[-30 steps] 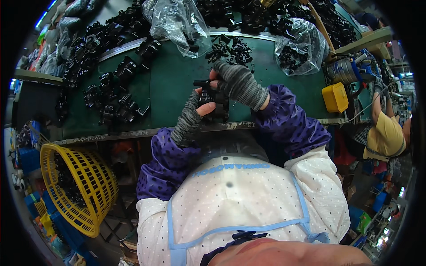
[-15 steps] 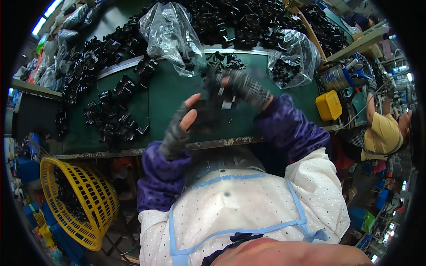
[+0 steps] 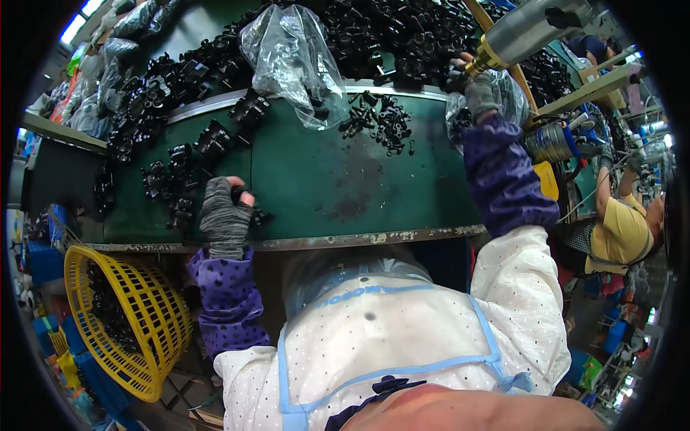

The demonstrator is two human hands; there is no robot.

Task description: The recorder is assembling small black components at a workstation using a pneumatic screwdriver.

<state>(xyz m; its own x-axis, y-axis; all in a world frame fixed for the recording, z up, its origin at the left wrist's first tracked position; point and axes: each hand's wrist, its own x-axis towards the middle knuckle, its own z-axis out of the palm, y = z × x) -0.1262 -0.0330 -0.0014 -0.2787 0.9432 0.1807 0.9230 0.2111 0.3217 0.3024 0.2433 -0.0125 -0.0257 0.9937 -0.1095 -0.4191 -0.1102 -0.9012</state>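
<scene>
My left hand [image 3: 227, 210], in a grey striped fingerless glove, is by the table's front edge at the left. Its fingers curl round a black part [image 3: 238, 192], mostly hidden by the hand. Several black moulded assemblies [image 3: 214, 142] lie just beyond it. At the far right my right hand [image 3: 477, 90], gloved the same way, closes round the brass nose of a silver power screwdriver [image 3: 528, 34], which slants in from the upper right. Behind that hand is a clear plastic bag [image 3: 509, 100] of small black parts. A loose pile of small black pieces [image 3: 388, 123] lies mid-table.
A metal strip [image 3: 208, 108] divides the green table [image 3: 302, 194] from a large heap of black parts [image 3: 402, 36]. An open plastic bag [image 3: 287, 54] straddles the strip. A yellow basket [image 3: 162, 316] stands at lower left. At right are a wire spool [image 3: 552, 144] and a person in yellow [image 3: 624, 233].
My hands have moved apart: the left went left and down to the front edge, the right up and right. The screwdriver has come into view at my right hand.
</scene>
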